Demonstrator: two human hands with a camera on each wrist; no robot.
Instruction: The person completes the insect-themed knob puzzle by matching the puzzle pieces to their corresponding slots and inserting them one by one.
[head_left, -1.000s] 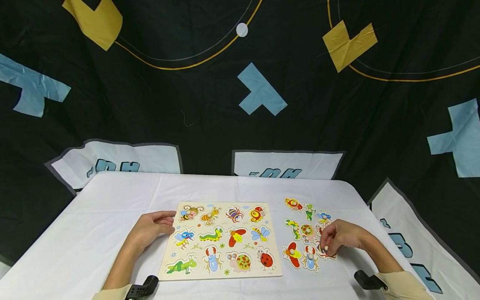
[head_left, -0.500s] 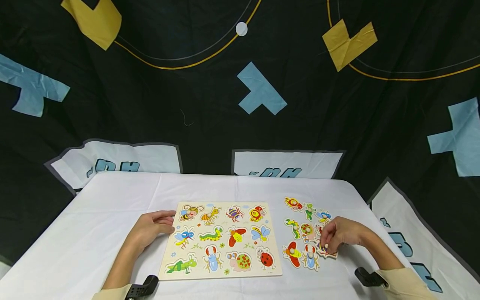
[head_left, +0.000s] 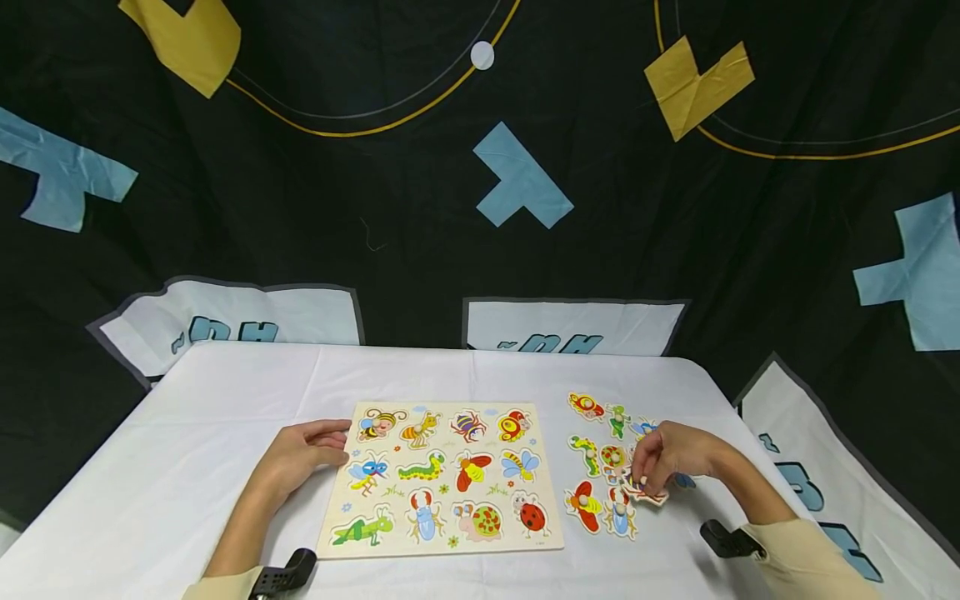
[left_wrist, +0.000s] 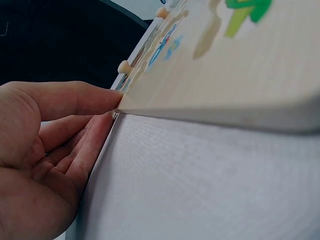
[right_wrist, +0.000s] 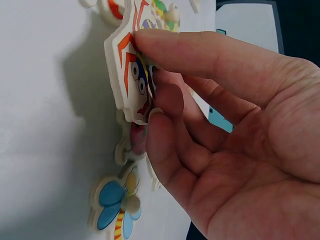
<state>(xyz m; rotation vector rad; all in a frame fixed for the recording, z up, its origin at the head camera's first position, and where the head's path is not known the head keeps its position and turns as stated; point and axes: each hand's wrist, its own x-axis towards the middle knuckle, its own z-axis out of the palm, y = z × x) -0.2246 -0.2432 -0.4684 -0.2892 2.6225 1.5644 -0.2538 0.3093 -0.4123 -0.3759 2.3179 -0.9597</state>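
My right hand pinches a wooden spider puzzle piece between thumb and fingers. The piece has orange legs and a blue face, and is tilted, raised off the tablecloth. In the head view only part of the spider piece shows below the fingers. My left hand touches the left edge of the insect puzzle board, its thumb against the rim in the left wrist view. The board lies flat, with pictures of insects and a snail in rows. Wooden knobs stand up along its far side.
Right of the board lie several loose knobbed pieces, among them a red-winged insect, a stag beetle, a caterpillar and a snail. A blue-winged piece lies near the right hand. White cloth covers the table.
My right hand has lifted the spider piece and shifted slightly left and up. A blue-winged piece now shows beneath that hand. The left hand and board stay in place.
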